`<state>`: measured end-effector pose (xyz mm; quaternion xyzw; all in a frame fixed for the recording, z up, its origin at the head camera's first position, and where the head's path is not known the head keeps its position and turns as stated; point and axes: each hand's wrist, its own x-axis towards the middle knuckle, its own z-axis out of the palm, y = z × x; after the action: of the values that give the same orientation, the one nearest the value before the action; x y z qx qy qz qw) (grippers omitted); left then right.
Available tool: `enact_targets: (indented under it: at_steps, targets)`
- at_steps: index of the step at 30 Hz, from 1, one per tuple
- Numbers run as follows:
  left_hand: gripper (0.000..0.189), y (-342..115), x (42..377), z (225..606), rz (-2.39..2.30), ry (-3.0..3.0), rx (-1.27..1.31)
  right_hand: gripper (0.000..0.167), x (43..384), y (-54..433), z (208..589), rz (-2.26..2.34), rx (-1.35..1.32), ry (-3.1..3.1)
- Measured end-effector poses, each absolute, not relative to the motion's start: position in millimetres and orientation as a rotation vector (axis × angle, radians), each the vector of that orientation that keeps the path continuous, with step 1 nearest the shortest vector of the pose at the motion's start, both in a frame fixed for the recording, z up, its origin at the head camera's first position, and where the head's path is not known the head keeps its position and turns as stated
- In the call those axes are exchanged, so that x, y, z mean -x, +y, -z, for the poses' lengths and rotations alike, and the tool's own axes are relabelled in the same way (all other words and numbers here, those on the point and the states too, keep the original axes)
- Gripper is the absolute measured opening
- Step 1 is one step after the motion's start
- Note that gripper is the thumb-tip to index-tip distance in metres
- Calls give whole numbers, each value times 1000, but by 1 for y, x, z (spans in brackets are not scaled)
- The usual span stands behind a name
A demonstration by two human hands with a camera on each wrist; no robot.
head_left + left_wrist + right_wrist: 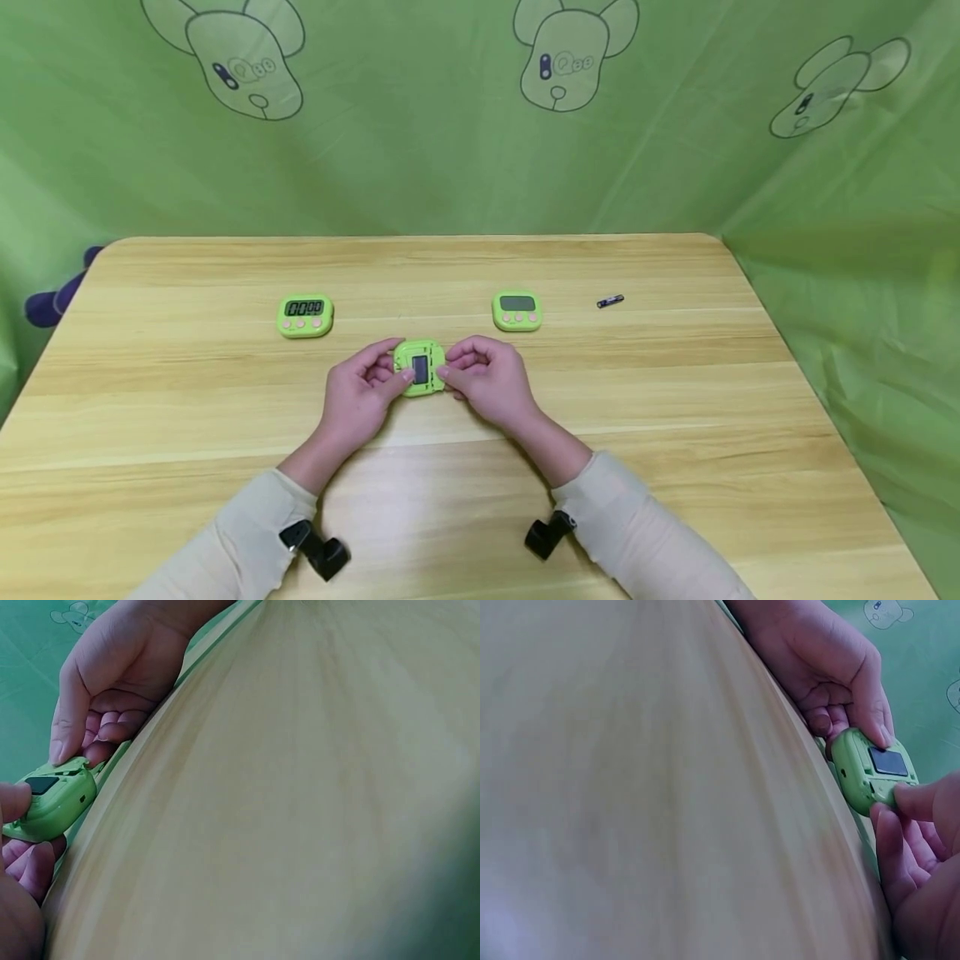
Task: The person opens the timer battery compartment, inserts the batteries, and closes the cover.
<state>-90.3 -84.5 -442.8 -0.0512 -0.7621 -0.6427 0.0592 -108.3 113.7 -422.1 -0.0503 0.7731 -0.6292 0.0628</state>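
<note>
I saw the left hand [357,395] and right hand [495,380] both pinching one green timer [421,368] over the table [442,492], in front of a timer reading 00:00 [305,316] and a blank-screened timer [517,312].

The timer [420,367] is green (its rectangle [888,761] dark).

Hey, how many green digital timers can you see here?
3: the zero-display timer toward the left of the table, the blank-screen timer farther right, and the held timer, back side up, between the left hand and right hand. None looks hidden.
</note>
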Motion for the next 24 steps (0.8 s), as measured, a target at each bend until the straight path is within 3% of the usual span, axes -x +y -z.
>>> enact_targets:
  at_steps: [24]
  targets:
    - [40,-84,89,441,1957,-2303,145,16,107,112,424,1944,193,2373]
